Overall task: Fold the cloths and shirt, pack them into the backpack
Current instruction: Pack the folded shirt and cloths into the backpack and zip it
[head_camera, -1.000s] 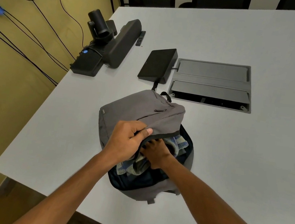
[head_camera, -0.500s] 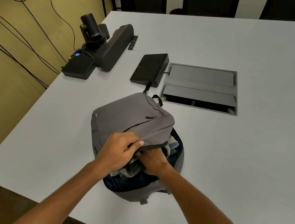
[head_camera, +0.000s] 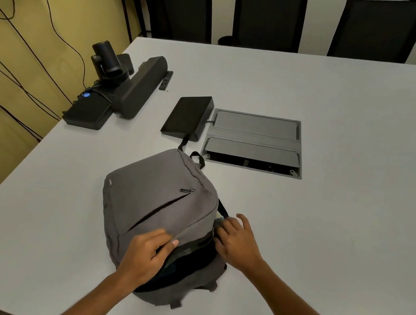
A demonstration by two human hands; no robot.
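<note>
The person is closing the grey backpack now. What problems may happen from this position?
1. A bit of light cloth shows at the opening beside the right hand; it may catch in the zipper if not tucked in.
2. The left hand holds the flap of the backpack by its edge only; if it slips, the opening, not yet zipped, may gape again.
3. The backpack lies near the table edge, so a strong pull might drag it toward the person.

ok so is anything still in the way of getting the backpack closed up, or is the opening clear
Mostly clear. A small bit of light cloth shows at the right side of the backpack opening, where the right hand touches it. The left hand grips the flap edge over the dark gap. Nothing else visibly blocks it.
</note>
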